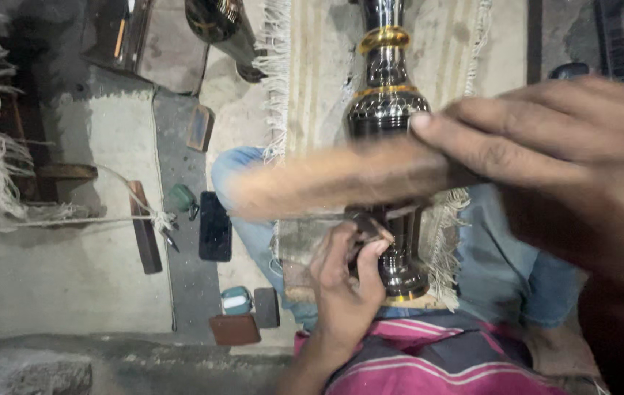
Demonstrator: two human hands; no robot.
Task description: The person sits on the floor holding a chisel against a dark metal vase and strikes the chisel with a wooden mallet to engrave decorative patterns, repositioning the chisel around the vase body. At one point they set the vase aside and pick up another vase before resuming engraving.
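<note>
The engraved black-and-gold metal vase (387, 146) is lying across the person's lap on a fringed cloth (312, 110). The left hand (345, 281) is pinching a small tool against the vase's lower body. The right hand (546, 168) is gripping a wooden mallet (334, 181), blurred mid-swing. Judged: chasing in hand; the strike needs a square landing
</note>
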